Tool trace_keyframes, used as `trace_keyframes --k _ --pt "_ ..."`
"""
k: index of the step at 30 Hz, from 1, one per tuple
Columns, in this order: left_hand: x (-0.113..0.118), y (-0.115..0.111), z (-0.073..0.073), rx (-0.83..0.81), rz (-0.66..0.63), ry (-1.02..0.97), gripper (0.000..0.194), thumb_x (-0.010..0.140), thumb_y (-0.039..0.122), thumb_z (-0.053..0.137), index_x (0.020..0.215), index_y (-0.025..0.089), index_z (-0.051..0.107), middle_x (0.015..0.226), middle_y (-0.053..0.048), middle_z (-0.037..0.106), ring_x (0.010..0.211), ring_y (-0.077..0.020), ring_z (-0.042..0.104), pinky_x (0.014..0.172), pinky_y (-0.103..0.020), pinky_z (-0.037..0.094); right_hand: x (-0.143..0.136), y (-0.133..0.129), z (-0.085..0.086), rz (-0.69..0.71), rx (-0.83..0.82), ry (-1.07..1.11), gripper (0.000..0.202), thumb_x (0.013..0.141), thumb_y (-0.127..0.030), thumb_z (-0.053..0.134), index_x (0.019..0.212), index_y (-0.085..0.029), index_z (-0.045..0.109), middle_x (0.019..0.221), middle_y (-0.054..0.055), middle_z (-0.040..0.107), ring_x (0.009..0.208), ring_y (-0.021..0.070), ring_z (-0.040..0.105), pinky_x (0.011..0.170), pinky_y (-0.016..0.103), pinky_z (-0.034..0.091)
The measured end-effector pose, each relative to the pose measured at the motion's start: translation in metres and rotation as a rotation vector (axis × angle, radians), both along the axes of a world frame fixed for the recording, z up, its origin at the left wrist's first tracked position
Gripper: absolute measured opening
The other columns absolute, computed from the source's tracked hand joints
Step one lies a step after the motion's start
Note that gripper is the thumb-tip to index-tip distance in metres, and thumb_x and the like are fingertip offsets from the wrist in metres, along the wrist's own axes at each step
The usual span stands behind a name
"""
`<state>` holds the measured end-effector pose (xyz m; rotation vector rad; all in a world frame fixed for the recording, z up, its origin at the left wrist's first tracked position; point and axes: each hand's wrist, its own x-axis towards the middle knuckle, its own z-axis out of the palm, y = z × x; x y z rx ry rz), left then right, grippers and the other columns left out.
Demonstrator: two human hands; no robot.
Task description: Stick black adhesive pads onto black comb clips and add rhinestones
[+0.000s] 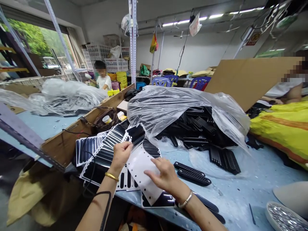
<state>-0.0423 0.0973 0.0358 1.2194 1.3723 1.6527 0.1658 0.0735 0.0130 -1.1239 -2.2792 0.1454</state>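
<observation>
With thumb and fingers pinched together, my left hand [122, 155] grips a white sheet [141, 171] that has small holes along its edges. The sheet's upper end curls over and shows a glossy black face [136, 134]. Over the sheet's right side is my right hand [162, 173], its thumb and forefinger spread apart; whether it touches the sheet I cannot tell. Beneath and to the left lie more sheets of long black stickers [106, 150]. Just right of my right hand rest black slotted handle-like pieces [193, 173], with smooth dark strips [208, 203] nearer to me.
A clear plastic bag [163, 99] holds many black comb-like parts [199, 125]. A white bowl of small shiny metal pieces [286, 218] stands at front right, a yellow sack [284, 128] behind it. A wooden board [69, 138] edges the table's left. Two people sit farther off.
</observation>
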Motion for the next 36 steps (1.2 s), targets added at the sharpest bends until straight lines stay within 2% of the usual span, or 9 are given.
trace_keyframes --k 2,4,6,11,20,24,28,33,36 --pt "0.008 -0.006 -0.014 -0.095 -0.092 -0.147 0.023 0.062 0.029 0.075 0.047 0.015 0.063 0.047 0.003 0.05 0.05 -0.0094 0.044 0.051 -0.023 0.032 -0.008 0.01 -0.006 0.0 0.043 0.127 0.019 0.089 -0.032 0.06 0.099 -0.017 0.066 0.079 0.007 0.065 0.074 0.021 0.06 0.068 0.032 0.047" --pt "0.017 -0.014 -0.029 -0.19 -0.176 -0.345 0.022 0.056 0.029 0.079 0.049 0.014 0.065 0.047 0.002 0.054 0.049 -0.0097 0.046 0.052 -0.023 0.035 -0.017 0.014 -0.014 0.024 0.037 0.209 0.016 0.089 -0.027 0.059 0.099 -0.017 0.065 0.075 0.006 0.063 0.068 0.0188 0.059 0.064 0.03 0.047" --pt "0.024 -0.021 -0.04 -0.249 -0.202 -0.475 0.024 0.053 0.029 0.082 0.049 0.013 0.065 0.048 0.001 0.054 0.049 -0.0095 0.048 0.053 -0.023 0.038 -0.027 0.014 -0.024 0.045 0.015 0.237 0.017 0.086 -0.027 0.063 0.099 -0.016 0.064 0.075 0.005 0.062 0.065 0.0177 0.058 0.061 0.029 0.048" --pt "0.026 -0.03 -0.054 -0.301 -0.2 -0.553 0.026 0.051 0.03 0.084 0.051 0.012 0.065 0.051 0.0 0.056 0.051 -0.0099 0.05 0.056 -0.024 0.042 -0.035 0.011 -0.047 0.046 -0.014 0.256 0.019 0.086 -0.025 0.061 0.101 -0.014 0.064 0.073 0.005 0.063 0.064 0.0179 0.058 0.061 0.03 0.05" --pt "0.033 -0.034 -0.061 -0.3 -0.189 -0.593 0.03 0.052 0.031 0.085 0.049 0.012 0.062 0.05 0.002 0.053 0.053 -0.0084 0.048 0.056 -0.021 0.04 -0.028 0.009 -0.068 0.003 -0.083 0.426 0.036 0.082 -0.025 0.065 0.116 -0.015 0.062 0.083 0.007 0.067 0.069 0.0191 0.063 0.064 0.033 0.055" --pt "0.044 -0.037 -0.06 -0.294 -0.197 -0.635 0.034 0.05 0.033 0.086 0.046 0.013 0.059 0.047 0.003 0.051 0.051 -0.0074 0.045 0.053 -0.021 0.038 -0.032 0.005 -0.066 -0.005 -0.211 0.424 0.039 0.078 -0.022 0.068 0.115 -0.014 0.063 0.083 0.007 0.066 0.07 0.0189 0.062 0.063 0.03 0.055" --pt "0.051 -0.038 -0.058 -0.296 -0.207 -0.666 0.033 0.049 0.034 0.087 0.049 0.013 0.062 0.05 0.001 0.056 0.052 -0.0093 0.05 0.055 -0.023 0.042 -0.032 0.004 -0.061 -0.017 -0.292 0.446 0.037 0.078 -0.019 0.065 0.114 -0.013 0.064 0.084 0.008 0.067 0.071 0.0188 0.062 0.062 0.029 0.054" --pt "0.049 -0.039 -0.057 -0.332 -0.238 -0.694 0.032 0.047 0.031 0.089 0.05 0.012 0.064 0.051 0.0 0.059 0.052 -0.0086 0.051 0.056 -0.023 0.043 -0.03 0.004 -0.054 0.004 -0.354 0.474 0.026 0.08 -0.022 0.065 0.104 -0.016 0.068 0.075 0.004 0.067 0.064 0.0162 0.06 0.06 0.027 0.052" --pt "0.046 -0.04 -0.058 -0.343 -0.242 -0.69 0.032 0.048 0.031 0.089 0.051 0.012 0.064 0.053 0.0 0.059 0.054 -0.0089 0.051 0.059 -0.023 0.043 -0.029 0.003 -0.053 0.012 -0.398 0.52 0.028 0.081 -0.023 0.064 0.109 -0.018 0.069 0.075 0.003 0.069 0.063 0.0151 0.062 0.059 0.026 0.052"
